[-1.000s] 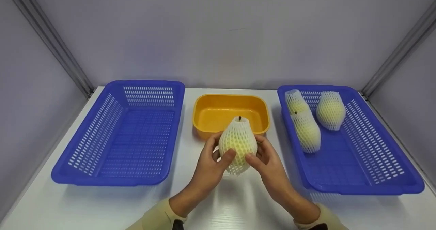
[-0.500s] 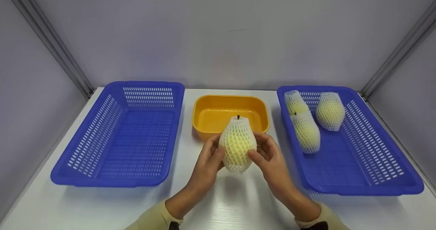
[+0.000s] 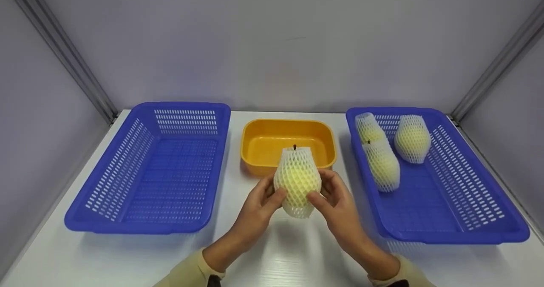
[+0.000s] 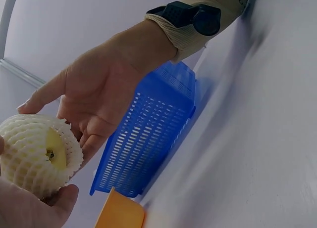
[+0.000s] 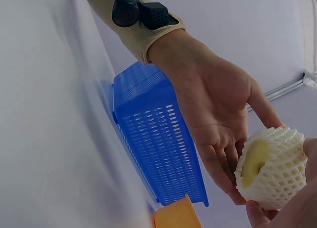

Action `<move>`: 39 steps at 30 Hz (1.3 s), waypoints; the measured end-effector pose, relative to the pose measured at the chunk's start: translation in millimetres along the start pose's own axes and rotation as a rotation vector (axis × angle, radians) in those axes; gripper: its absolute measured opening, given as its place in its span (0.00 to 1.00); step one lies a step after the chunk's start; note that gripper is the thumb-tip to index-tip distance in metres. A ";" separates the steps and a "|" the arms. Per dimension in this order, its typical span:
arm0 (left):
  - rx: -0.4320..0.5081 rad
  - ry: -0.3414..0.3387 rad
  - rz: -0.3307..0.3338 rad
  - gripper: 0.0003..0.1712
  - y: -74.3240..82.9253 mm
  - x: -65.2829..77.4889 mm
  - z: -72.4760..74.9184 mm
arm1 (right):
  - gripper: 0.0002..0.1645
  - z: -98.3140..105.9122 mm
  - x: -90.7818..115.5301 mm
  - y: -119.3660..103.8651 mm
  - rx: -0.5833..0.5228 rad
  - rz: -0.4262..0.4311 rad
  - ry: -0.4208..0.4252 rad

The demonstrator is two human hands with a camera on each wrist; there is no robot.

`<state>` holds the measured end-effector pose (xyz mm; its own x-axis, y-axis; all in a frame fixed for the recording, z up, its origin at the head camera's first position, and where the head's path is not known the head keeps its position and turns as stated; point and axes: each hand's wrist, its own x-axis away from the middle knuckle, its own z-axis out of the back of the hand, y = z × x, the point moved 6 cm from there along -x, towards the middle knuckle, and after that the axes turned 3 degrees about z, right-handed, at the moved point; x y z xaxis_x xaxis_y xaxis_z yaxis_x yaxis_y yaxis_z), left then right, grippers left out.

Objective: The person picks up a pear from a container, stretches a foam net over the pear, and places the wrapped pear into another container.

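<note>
A pale yellow pear (image 3: pixel 297 183) in a white foam net is held up in front of the orange tub, dark stem at the top. From its left side my left hand (image 3: pixel 261 204) grips it, thumb on the near face. On the opposite side my right hand (image 3: pixel 340 206) does the same, with its fingers mostly hidden behind the fruit. Through the open lower end of the net, bare yellow skin of the pear (image 4: pixel 58 151) shows in the left wrist view. The right wrist view also shows the netted pear (image 5: pixel 280 173) between both hands.
An orange tub (image 3: pixel 289 124) stands just behind the hands. To the left is a blue slotted basket (image 3: pixel 170 180) with nothing in it. A second blue basket (image 3: pixel 425 210) on the right holds three netted pears (image 3: pixel 412 138). White walls enclose the table's back and sides.
Both hands keep hold of the pear, which has turned and tilted slightly between them. The left thumb has shifted over the net. Baskets and tub stay in place.
</note>
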<state>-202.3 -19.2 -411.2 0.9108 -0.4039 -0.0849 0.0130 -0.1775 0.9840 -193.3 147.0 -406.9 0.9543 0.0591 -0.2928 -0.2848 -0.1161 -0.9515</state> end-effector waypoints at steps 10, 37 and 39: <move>0.000 0.069 -0.059 0.30 0.2 -1.1 5.5 | 0.27 4.7 2.3 2.7 -0.006 -0.036 0.063; -0.062 0.108 -0.031 0.34 -7.9 -4.3 11.1 | 0.29 2.4 1.5 5.4 -0.037 -0.027 0.027; -0.056 0.083 -0.018 0.35 -9.3 -4.1 9.3 | 0.30 2.8 1.4 6.3 -0.026 -0.031 0.030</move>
<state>-210.0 -24.3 -421.4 0.9412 -0.3252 -0.0920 0.0508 -0.1330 0.9898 -194.0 149.2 -413.5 0.9650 0.0337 -0.2602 -0.2532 -0.1408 -0.9571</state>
